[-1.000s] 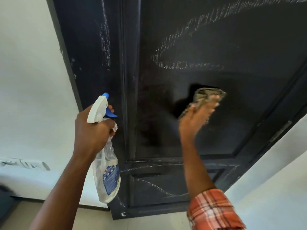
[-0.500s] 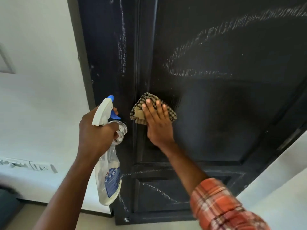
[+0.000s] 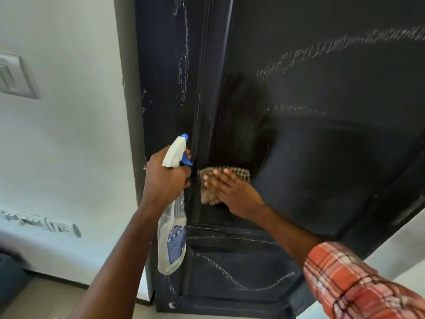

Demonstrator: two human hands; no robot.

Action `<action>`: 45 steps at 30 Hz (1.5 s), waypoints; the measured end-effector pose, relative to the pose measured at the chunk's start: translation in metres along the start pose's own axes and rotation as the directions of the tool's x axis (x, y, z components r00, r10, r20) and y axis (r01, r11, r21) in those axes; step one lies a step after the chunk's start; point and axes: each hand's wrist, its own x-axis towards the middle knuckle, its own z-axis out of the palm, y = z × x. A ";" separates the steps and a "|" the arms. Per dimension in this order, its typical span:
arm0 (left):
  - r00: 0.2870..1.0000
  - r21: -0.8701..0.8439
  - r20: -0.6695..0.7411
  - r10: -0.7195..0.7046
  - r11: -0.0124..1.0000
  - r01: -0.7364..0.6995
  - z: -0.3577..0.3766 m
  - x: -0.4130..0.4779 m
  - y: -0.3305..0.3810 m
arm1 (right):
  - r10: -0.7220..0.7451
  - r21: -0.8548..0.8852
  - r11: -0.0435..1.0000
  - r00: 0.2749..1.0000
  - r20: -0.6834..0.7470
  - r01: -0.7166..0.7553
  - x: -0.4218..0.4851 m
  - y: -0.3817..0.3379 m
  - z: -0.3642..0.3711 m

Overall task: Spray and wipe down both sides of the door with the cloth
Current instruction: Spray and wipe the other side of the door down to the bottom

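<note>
The dark door [image 3: 322, 169] is being wiped on the side that is seen. The checked cloth [image 3: 239, 173] is pressed flat on the door, near its left edge and just above the low cross bar [image 3: 230, 236]. It is held there by the right hand [image 3: 233, 192], whose fingers are laid out straight on top of it. The hand looks blurred, so a wiping stroke is likely being made. The spray bottle [image 3: 172, 238] is held up just left of the cloth by the left hand [image 3: 164, 178], which is wrapped round its neck. The white and blue head is pointed up toward the door. Whether the trigger is squeezed cannot be told.

A darker, damp-looking patch [image 3: 243, 125] is seen just above the cloth, so that part has likely been wiped. Much is left. White streaks [image 3: 345, 42] are seen high on the big panel, more run down the left strip [image 3: 170, 65], and a wavy white line [image 3: 230, 278] is seen across the low panel. So this side is judged to be only partly done. The other side of the door is not shown, so nothing can be said of it. It is judged that it is yet to be sprayed and wiped as well.

A white wall [image 3: 69, 146] with a switch plate [image 3: 13, 77] is seen at the left, and a red checked sleeve [image 3: 356, 284] at the near right.
</note>
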 end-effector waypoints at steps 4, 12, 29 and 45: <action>1.000 0.029 -0.024 0.006 1.000 -0.005 0.001 0.005 -0.005 | -0.009 -0.047 0.999 1.000 -0.021 0.008 0.005 0.020 -0.006; 0.999 0.068 -0.041 0.024 0.997 -0.021 0.018 0.014 0.002 | 0.406 0.155 0.913 0.822 -0.399 -0.376 0.074 0.115 -0.079; 0.995 -0.026 0.089 0.033 0.999 -0.031 0.074 0.038 0.035 | 0.888 0.583 0.454 0.284 -0.363 -0.673 0.012 0.153 -0.048; 0.989 -0.098 0.130 0.075 0.993 -0.063 0.146 0.029 0.079 | 0.764 0.535 0.643 0.504 -0.403 -0.547 0.001 0.161 -0.048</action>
